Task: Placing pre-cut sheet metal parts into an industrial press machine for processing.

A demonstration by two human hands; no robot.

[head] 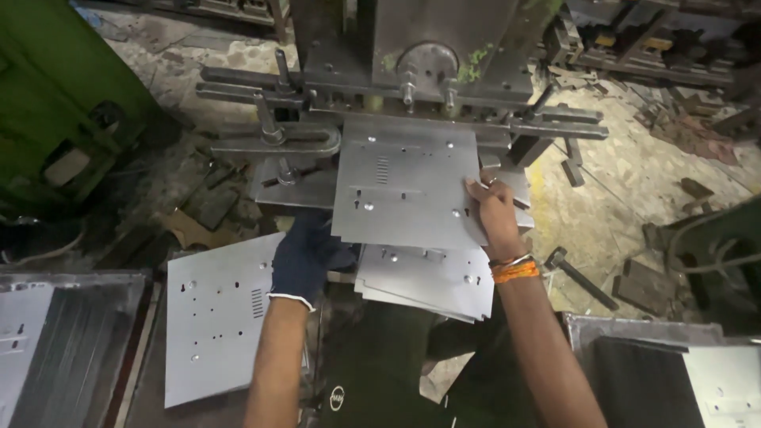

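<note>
A grey punched sheet-metal plate (404,186) lies on the bed of a press machine (428,47). My right hand (493,214), bare with orange threads at the wrist, grips the plate's right edge. My left hand (305,257) wears a dark blue glove and sits at the plate's lower left corner, fingers partly hidden under it. A small stack of similar plates (432,279) rests just below, in front of me.
Another punched plate (214,325) lies at the lower left, beside a bin of plates (47,341). A second bin (713,372) sits at the lower right. Clamp bars (269,143) flank the press. Metal scraps litter the floor (634,182).
</note>
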